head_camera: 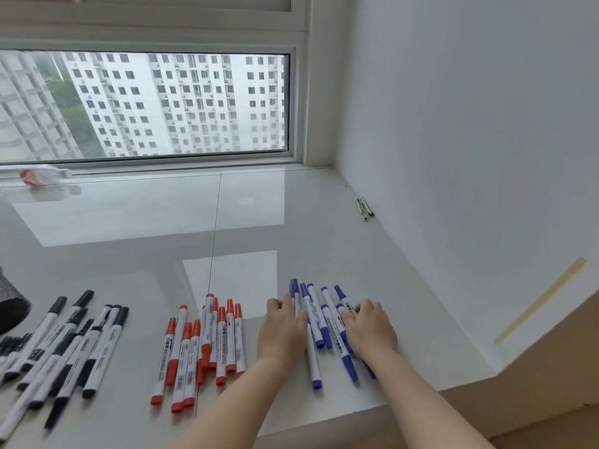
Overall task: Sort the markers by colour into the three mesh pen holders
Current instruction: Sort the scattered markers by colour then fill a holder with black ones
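Several blue markers (pixel 319 322) lie in a bunch on the glossy white sill (pixel 246 222). My left hand (pixel 282 332) rests on the bunch's left side, fingers laid over the markers. My right hand (pixel 371 330) rests on its right side, fingers curled over the marker ends. A group of several red markers (pixel 202 346) lies to the left of my hands. Further left lies a pile of several black markers (pixel 64 345). One black mesh pen holder (pixel 11 307) shows at the far left edge, cut off by the frame.
A crumpled plastic bottle (pixel 35 176) lies by the window at the back left. A few small pens (pixel 364 207) sit against the right wall. The sill's front edge runs just below my forearms, with a wooden surface (pixel 534 400) to the right.
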`<action>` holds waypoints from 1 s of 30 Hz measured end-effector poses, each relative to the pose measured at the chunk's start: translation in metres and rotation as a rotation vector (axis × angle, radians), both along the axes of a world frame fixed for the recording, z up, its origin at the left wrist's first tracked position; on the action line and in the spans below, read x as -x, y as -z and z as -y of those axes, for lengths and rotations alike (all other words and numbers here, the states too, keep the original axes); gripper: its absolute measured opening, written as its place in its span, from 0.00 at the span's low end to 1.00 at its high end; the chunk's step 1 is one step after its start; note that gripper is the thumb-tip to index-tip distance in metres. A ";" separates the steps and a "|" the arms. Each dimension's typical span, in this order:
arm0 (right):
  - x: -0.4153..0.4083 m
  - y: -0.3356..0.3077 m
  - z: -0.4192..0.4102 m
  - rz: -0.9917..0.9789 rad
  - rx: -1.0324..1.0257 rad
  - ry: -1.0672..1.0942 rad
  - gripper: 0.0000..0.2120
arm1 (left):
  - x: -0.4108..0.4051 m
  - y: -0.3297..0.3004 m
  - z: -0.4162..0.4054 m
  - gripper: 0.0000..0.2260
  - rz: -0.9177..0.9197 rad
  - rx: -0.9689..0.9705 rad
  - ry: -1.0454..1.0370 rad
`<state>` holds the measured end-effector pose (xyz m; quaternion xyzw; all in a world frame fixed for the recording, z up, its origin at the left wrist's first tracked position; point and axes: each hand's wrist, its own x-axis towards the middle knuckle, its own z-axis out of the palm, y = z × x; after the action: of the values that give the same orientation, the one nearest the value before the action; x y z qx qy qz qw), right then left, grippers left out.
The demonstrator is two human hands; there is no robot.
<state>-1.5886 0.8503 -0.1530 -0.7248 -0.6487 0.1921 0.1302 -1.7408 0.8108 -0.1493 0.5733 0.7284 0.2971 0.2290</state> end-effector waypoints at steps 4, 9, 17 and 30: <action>0.005 0.005 0.006 0.015 -0.087 -0.078 0.25 | -0.009 0.008 0.008 0.25 -0.055 -0.025 0.028; 0.005 0.010 0.006 0.094 -0.077 -0.228 0.27 | -0.024 0.019 0.010 0.30 -0.165 0.026 0.017; -0.016 0.014 -0.001 0.082 -0.012 -0.239 0.28 | -0.037 0.021 0.001 0.30 -0.236 0.106 0.021; -0.018 0.020 -0.002 0.013 -0.067 -0.257 0.27 | -0.041 0.023 0.000 0.29 -0.188 0.005 -0.032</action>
<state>-1.5705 0.8528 -0.1728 -0.6321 -0.7432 0.1806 0.1244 -1.6996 0.8105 -0.1727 0.5865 0.7564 0.2438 0.1566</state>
